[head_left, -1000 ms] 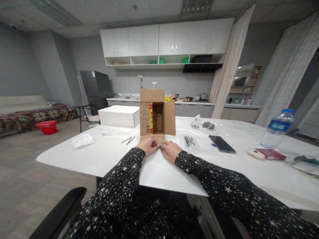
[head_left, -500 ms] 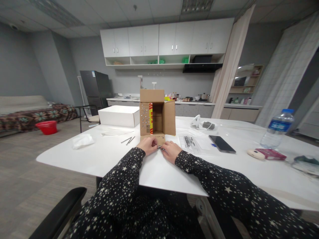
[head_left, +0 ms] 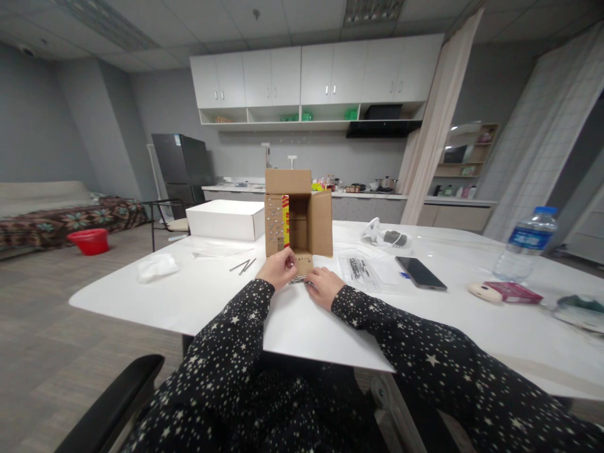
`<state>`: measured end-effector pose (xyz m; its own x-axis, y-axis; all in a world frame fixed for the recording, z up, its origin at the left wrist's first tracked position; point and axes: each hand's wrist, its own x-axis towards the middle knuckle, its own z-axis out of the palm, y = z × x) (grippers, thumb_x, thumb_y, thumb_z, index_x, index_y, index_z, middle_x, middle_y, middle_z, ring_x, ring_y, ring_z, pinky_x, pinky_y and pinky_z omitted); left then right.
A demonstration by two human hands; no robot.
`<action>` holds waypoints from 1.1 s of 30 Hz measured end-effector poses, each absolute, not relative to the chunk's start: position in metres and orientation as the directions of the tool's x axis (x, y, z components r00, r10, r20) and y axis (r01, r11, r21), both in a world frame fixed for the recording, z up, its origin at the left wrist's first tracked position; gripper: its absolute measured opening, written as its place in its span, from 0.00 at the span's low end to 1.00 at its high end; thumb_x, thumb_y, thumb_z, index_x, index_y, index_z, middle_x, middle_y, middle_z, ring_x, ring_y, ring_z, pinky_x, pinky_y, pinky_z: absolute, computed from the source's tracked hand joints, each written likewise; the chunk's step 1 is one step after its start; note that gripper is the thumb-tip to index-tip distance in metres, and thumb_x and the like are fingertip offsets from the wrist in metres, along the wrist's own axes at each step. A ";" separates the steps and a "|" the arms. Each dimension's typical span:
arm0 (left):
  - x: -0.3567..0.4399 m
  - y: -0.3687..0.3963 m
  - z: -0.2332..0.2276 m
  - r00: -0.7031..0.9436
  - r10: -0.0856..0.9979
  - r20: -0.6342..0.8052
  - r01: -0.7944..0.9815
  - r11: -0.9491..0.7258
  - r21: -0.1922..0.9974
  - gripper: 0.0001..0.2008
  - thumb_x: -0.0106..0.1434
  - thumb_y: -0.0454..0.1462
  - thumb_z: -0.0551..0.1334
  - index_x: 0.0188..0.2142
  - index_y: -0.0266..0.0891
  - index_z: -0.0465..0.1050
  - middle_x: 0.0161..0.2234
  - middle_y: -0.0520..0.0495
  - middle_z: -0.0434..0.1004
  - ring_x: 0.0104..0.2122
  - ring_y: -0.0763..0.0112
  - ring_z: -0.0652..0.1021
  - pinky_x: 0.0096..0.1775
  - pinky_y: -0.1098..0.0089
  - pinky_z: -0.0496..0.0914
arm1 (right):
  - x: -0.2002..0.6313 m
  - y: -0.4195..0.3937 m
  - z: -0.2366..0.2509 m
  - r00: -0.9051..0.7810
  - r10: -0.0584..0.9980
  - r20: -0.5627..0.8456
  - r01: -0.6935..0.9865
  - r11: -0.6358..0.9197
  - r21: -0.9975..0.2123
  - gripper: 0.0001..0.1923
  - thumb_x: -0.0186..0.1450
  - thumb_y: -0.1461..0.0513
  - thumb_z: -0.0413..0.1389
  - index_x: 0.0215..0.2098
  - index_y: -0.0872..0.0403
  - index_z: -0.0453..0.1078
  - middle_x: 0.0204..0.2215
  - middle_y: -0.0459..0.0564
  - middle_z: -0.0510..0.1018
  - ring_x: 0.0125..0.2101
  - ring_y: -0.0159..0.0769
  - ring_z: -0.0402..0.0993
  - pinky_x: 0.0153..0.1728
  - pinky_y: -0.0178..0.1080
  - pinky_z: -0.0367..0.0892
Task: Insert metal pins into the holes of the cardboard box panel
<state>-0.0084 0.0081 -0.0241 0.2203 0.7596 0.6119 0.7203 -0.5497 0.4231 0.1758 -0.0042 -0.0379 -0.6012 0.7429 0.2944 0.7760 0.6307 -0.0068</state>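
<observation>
An upright cardboard box [head_left: 321, 220] stands in front of me, its open side and flaps towards me. Small round silvery dots cover its left flap [head_left: 274, 220]. My left hand [head_left: 279, 267] is raised before the lower part of that flap, thumb and fingers pinched together; whatever is in the pinch is too small to make out. Low on the table, my right hand [head_left: 324, 286] has its bent fingertips over the end of some thin metal rods [head_left: 297, 279], in front of the box's bottom flap [head_left: 303, 264]. More thin metal rods [head_left: 245, 267] lie to the left.
A white box [head_left: 225, 220] and a crumpled white tissue [head_left: 157, 268] are at the left. To the right lie a clear plastic case [head_left: 372, 277], a phone [head_left: 419, 273], a white device [head_left: 372, 230], a water bottle [head_left: 523, 245] and a dark red box [head_left: 519, 292].
My left hand has lifted away from the metal rods towards the box's left flap, uncovering more of the rods. My right hand has stayed in place.
</observation>
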 end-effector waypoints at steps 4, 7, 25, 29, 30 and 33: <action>-0.010 0.009 -0.025 0.206 0.748 0.630 0.714 -0.555 0.426 0.04 0.52 0.33 0.56 0.29 0.40 0.61 0.23 0.55 0.64 0.24 0.76 0.66 0.29 0.73 0.62 | 0.176 -0.005 -0.037 -0.601 0.745 0.289 0.778 0.629 -0.006 0.13 0.67 0.62 0.47 0.44 0.54 0.71 0.42 0.54 0.72 0.42 0.39 0.65 0.43 0.39 0.58; -0.011 0.012 -0.027 0.228 0.752 0.618 0.718 -0.559 0.415 0.04 0.52 0.32 0.56 0.28 0.40 0.61 0.23 0.55 0.64 0.24 0.76 0.66 0.29 0.73 0.62 | 0.176 -0.005 -0.037 -0.601 0.744 0.294 0.777 0.630 -0.006 0.13 0.67 0.62 0.47 0.44 0.54 0.71 0.41 0.54 0.72 0.42 0.39 0.65 0.43 0.39 0.58; -0.013 0.009 -0.021 0.206 0.740 0.640 0.765 -0.530 0.367 0.03 0.56 0.33 0.56 0.31 0.41 0.62 0.27 0.52 0.70 0.28 0.73 0.71 0.32 0.72 0.65 | 0.176 -0.005 -0.037 -0.600 0.745 0.291 0.778 0.629 -0.006 0.13 0.67 0.62 0.47 0.44 0.53 0.71 0.41 0.53 0.72 0.42 0.39 0.65 0.42 0.39 0.59; -0.013 0.008 -0.021 0.192 0.764 0.616 0.786 -0.496 0.369 0.03 0.56 0.34 0.57 0.31 0.41 0.62 0.26 0.53 0.70 0.27 0.72 0.71 0.31 0.71 0.64 | 0.176 -0.005 -0.037 -0.604 0.737 0.303 0.773 0.634 -0.001 0.13 0.66 0.62 0.47 0.43 0.54 0.72 0.40 0.53 0.72 0.41 0.40 0.65 0.42 0.39 0.59; -0.013 0.008 -0.021 0.189 0.770 0.609 0.793 -0.486 0.368 0.03 0.56 0.35 0.57 0.31 0.41 0.62 0.26 0.53 0.70 0.27 0.72 0.71 0.31 0.71 0.64 | 0.176 -0.005 -0.037 -0.605 0.735 0.307 0.772 0.635 0.002 0.13 0.66 0.62 0.47 0.43 0.54 0.72 0.40 0.53 0.72 0.41 0.40 0.65 0.42 0.39 0.59; -0.013 0.009 -0.022 0.189 0.790 0.584 0.816 -0.457 0.355 0.03 0.55 0.35 0.57 0.31 0.41 0.62 0.26 0.53 0.71 0.26 0.71 0.71 0.31 0.71 0.64 | 0.176 -0.005 -0.038 -0.607 0.733 0.308 0.771 0.636 0.006 0.13 0.66 0.61 0.47 0.43 0.54 0.72 0.40 0.53 0.72 0.41 0.40 0.65 0.42 0.39 0.59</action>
